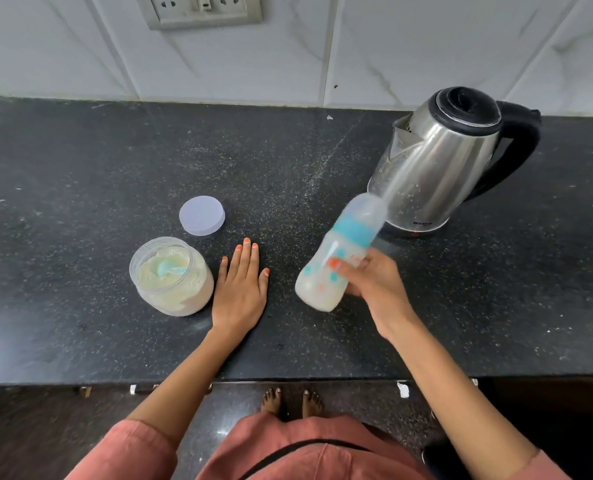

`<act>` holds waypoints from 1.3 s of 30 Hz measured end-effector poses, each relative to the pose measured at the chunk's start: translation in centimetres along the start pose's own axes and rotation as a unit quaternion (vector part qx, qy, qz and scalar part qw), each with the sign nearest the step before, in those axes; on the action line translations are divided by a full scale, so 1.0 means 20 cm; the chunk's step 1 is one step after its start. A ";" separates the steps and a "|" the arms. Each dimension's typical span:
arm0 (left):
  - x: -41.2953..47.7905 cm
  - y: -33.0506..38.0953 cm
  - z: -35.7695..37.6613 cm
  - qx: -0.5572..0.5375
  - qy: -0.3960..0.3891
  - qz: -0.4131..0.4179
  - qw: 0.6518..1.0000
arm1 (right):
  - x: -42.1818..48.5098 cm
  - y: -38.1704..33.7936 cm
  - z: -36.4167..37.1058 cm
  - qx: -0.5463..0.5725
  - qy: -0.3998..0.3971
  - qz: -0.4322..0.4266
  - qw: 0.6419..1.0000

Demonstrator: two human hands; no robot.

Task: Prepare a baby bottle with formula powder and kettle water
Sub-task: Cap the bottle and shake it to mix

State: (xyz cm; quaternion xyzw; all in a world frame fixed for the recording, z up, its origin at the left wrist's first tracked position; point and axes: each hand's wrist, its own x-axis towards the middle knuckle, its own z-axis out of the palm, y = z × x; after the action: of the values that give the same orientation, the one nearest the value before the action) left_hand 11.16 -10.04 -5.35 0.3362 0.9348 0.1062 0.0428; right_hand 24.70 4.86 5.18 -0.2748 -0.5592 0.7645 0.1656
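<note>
right hand [367, 282]: wrapped around the lower body of the baby bottle [340, 254], thumb across the front, fingers behind; it holds the bottle clear of the counter.
baby bottle: tilted, its cap end toward 1 o'clock and its base toward 7 o'clock; cloudy white liquid fills the lower part; a teal collar sits under a clear cap; the outline is motion-blurred, so the exact liquid level is hard to read.
bottle position: in the air between the left hand [241, 289] and the kettle [440, 164], its cap end overlapping the kettle's lower left side in this view; whether they touch cannot be told.
left hand: lying flat, palm down, on the countertop [80, 161], fingers straight and together, gripping nothing; fingertips point toward 12 o'clock.
formula jar [172, 275]: open, clear plastic, just beside the left hand at its 9 o'clock; pale powder inside with a teal scoop [170, 270] resting on top.
jar lid [202, 215]: pale lilac, flat on the counter at the jar's 1 o'clock, apart from it.
kettle: steel body, black lid closed, black handle pointing toward 3 o'clock, spout toward 9 o'clock; standing on its base at the counter's far right.
countertop: dark speckled stone.
wall [392, 46]: white marble-look tiles, a switch and socket plate [199, 8] at 12 o'clock.
</note>
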 end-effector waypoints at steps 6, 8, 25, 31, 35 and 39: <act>0.00 0.00 0.00 -0.008 0.002 0.000 1.000 | 0.05 -0.03 -0.03 0.135 0.083 0.011 0.987; 0.00 0.00 0.00 -0.006 0.002 -0.001 1.000 | 0.03 -0.01 -0.01 0.119 0.082 0.017 0.989; 0.00 0.01 -0.01 -0.010 0.004 -0.001 1.000 | -0.01 -0.04 0.02 0.052 0.037 -0.013 0.998; 0.00 0.01 -0.01 -0.009 0.001 -0.002 1.000 | -0.03 0.00 0.05 -0.019 -0.002 -0.020 1.000; 0.00 0.01 -0.01 -0.011 0.003 -0.001 1.000 | -0.02 -0.02 0.03 0.046 0.023 -0.021 0.998; -0.01 0.01 -0.01 -0.011 0.002 -0.002 1.000 | 0.02 -0.03 0.01 0.132 0.082 0.009 0.988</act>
State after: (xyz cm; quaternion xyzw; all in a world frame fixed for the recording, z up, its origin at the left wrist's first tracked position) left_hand 11.35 -9.99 -5.08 0.3336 0.9343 0.1176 0.0448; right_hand 24.10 5.12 5.77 -0.3171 -0.4356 0.8078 0.2392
